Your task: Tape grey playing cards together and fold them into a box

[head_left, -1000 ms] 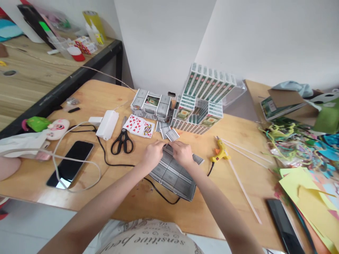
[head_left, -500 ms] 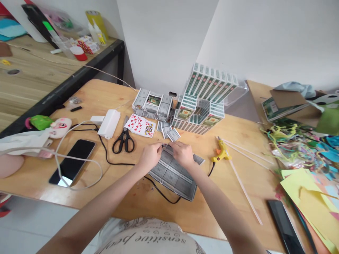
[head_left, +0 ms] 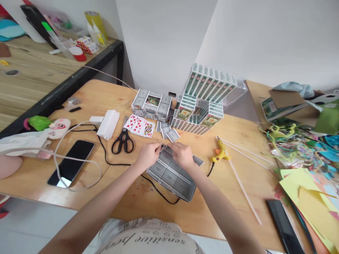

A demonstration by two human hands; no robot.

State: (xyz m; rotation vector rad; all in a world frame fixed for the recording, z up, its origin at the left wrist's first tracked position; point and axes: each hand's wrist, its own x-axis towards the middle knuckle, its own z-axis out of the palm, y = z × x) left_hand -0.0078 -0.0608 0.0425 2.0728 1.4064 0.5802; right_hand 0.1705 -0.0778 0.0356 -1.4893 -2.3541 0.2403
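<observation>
A shallow tray made of grey-backed playing cards [head_left: 169, 174] lies before me on the table, its near right corner raised into a wall. My left hand [head_left: 150, 154] pinches its far left edge with closed fingers. Close beside it, my right hand [head_left: 182, 154] is closed on the same far edge, partly covering the tray. The fingertips nearly meet; any small piece between them is hidden. Just beyond lie loose cut cards [head_left: 169, 132] face down and a fan of heart cards [head_left: 139, 125]. Black-handled scissors [head_left: 122, 141] rest to the left.
A card-covered box [head_left: 152, 105] and stacked green card boxes [head_left: 201, 113] stand at the back. A yellow glue gun [head_left: 221, 151] lies right, its black cord running under the tray. A phone [head_left: 72, 162], white power adapter [head_left: 108, 124], glue stick [head_left: 246, 192] and coloured paper [head_left: 304, 190] lie around.
Both hands stay at the tray's far edge, with only slight finger movement. The whole view shifts a little; nothing is let go or picked up.
</observation>
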